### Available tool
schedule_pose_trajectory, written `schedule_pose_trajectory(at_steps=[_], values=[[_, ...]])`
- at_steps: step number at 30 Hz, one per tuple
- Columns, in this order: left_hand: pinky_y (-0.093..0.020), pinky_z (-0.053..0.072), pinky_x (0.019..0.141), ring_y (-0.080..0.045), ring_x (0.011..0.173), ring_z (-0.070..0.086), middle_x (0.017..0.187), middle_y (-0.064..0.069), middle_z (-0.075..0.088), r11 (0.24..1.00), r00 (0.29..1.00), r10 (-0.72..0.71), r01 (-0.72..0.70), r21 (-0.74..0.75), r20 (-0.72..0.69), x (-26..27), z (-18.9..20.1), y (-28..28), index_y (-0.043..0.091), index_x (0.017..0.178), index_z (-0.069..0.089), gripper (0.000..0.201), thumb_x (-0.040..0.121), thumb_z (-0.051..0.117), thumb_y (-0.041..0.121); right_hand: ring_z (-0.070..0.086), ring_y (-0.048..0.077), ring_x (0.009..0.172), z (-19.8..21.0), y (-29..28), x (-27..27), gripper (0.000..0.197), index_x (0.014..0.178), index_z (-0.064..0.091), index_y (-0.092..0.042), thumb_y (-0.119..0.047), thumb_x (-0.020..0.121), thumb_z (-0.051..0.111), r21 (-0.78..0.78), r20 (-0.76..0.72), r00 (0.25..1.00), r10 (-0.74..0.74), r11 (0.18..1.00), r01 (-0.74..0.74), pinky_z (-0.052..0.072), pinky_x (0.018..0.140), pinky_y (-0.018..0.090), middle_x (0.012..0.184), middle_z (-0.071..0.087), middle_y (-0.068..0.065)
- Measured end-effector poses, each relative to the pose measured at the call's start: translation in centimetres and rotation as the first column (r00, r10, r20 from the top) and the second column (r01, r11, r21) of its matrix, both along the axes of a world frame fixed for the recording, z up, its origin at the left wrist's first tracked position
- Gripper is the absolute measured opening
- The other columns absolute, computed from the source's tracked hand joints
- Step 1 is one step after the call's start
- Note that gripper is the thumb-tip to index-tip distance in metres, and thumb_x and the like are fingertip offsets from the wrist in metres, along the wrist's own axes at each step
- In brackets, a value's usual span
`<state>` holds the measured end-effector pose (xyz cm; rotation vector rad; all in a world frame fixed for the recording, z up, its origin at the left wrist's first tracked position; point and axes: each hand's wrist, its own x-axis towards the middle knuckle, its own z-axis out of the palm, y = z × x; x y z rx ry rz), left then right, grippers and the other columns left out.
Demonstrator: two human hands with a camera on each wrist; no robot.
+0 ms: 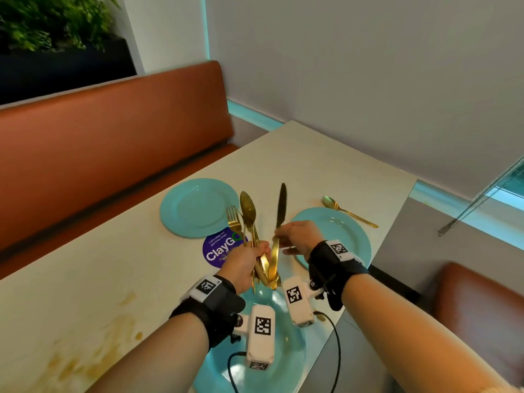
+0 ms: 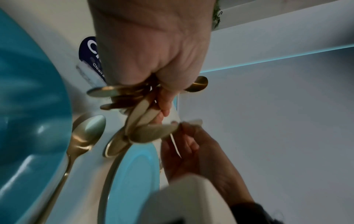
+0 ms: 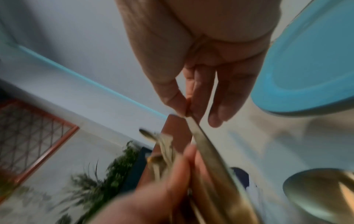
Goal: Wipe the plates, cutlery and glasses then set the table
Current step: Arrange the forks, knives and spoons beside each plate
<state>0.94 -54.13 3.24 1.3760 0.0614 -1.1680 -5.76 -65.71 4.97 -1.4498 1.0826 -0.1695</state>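
Above the near plate (image 1: 286,361), our left hand (image 1: 243,265) grips a bundle of gold cutlery (image 1: 249,222) upright. Our right hand (image 1: 297,236) pinches one knife (image 1: 280,211) just right of the bundle.

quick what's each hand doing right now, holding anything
Left hand: grips a bundle of gold metal cutlery, a fork and spoon among it, held upright.
Right hand: pinches the gold-handled table knife at mid-length.
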Motion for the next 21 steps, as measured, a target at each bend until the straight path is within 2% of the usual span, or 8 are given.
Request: schedule_pose_trajectory(at_steps=[2,4,6,9,11,14,18,21], values=[[-0.027,0.048,0.070,-0.016,0.072,0.057,0.081,-0.007,0.058,1.000,1.000,0.015,-0.015,0.014,-0.003,0.1,0.1,0.5,0.002,0.095,0.059,0.014,0.097,0.047,0.006,0.059,0.021,0.058,0.0,-1.1,-1.3,0.017,0.070,0.060,-0.006,-0.006,0.086,0.058,-0.016,-0.005,0.997,-0.073,0.997,0.073,0.053,0.059,0.031,0.073,0.064,0.012],[-0.025,0.048,0.068,-0.015,0.072,0.056,0.082,-0.006,0.058,0.999,1.000,0.023,-0.024,0.025,0.020,0.5,0.1,1.2,-0.001,0.109,0.058,0.017,0.098,0.046,0.006,0.066,0.026,0.064,-0.3,-2.3,-2.7,0.017,0.072,0.064,-0.004,-0.010,0.086,0.057,-0.204,-0.172,0.985,-0.022,0.979,-0.014,0.059,0.069,0.038,0.079,0.070,0.015],[-0.025,0.047,0.068,-0.014,0.074,0.057,0.084,-0.006,0.059,0.999,0.998,0.040,-0.041,0.033,0.044,1.1,0.0,1.7,-0.002,0.116,0.057,0.022,0.098,0.046,0.006,0.070,0.029,0.082,-0.9,-2.7,-4.0,0.020,0.085,0.069,-0.002,-0.014,0.087,0.054,-0.395,-0.490,0.866,0.097,0.861,-0.320,0.058,0.081,0.038,0.090,0.072,0.015],[-0.024,0.047,0.068,-0.014,0.073,0.058,0.084,-0.006,0.060,0.996,0.995,0.081,-0.084,0.039,0.054,1.7,0.0,2.3,-0.001,0.111,0.059,0.020,0.097,0.047,0.006,0.064,0.027,0.099,-2.7,-1.7,-5.0,0.025,0.108,0.065,-0.006,-0.017,0.089,0.051,-0.405,-0.766,0.629,0.131,0.662,-0.630,0.053,0.085,0.031,0.107,0.067,0.010],[-0.023,0.047,0.065,-0.013,0.071,0.058,0.081,-0.004,0.060,0.995,0.995,0.082,-0.086,0.053,0.060,1.8,0.0,2.7,0.003,0.097,0.061,0.014,0.097,0.047,0.006,0.062,0.027,0.102,-3.9,-0.7,-5.1,0.025,0.111,0.060,-0.007,-0.016,0.091,0.049,-0.377,-0.832,0.540,0.124,0.588,-0.716,0.050,0.084,0.032,0.111,0.064,0.009],[-0.023,0.047,0.064,-0.013,0.069,0.058,0.079,-0.004,0.060,0.994,0.994,0.076,-0.081,0.069,0.074,2.0,-0.2,3.3,0.007,0.087,0.060,0.016,0.097,0.048,0.006,0.063,0.027,0.103,-5.6,0.3,-4.7,0.025,0.111,0.060,-0.006,-0.011,0.093,0.043,-0.371,-0.869,0.480,0.122,0.482,-0.794,0.050,0.084,0.032,0.112,0.063,0.010],[-0.028,0.045,0.069,-0.015,0.072,0.059,0.075,-0.004,0.061,0.993,0.993,0.058,-0.068,0.095,0.105,2.3,-1.0,4.2,0.011,0.083,0.060,0.018,0.097,0.049,0.009,0.063,0.027,0.103,-6.7,0.9,-3.9,0.028,0.112,0.060,-0.006,-0.010,0.094,0.040,-0.367,-0.887,0.445,0.120,0.401,-0.839,0.051,0.085,0.033,0.112,0.064,0.010],[-0.029,0.045,0.069,-0.016,0.072,0.059,0.074,-0.005,0.061,0.991,0.991,0.066,-0.079,0.107,0.119,2.6,-1.6,4.8,0.011,0.083,0.060,0.018,0.097,0.049,0.009,0.064,0.027,0.102,-7.1,0.8,-3.6,0.028,0.111,0.061,-0.005,-0.014,0.096,0.039,-0.361,-0.892,0.436,0.122,0.390,-0.847,0.050,0.083,0.032,0.111,0.065,0.010]])
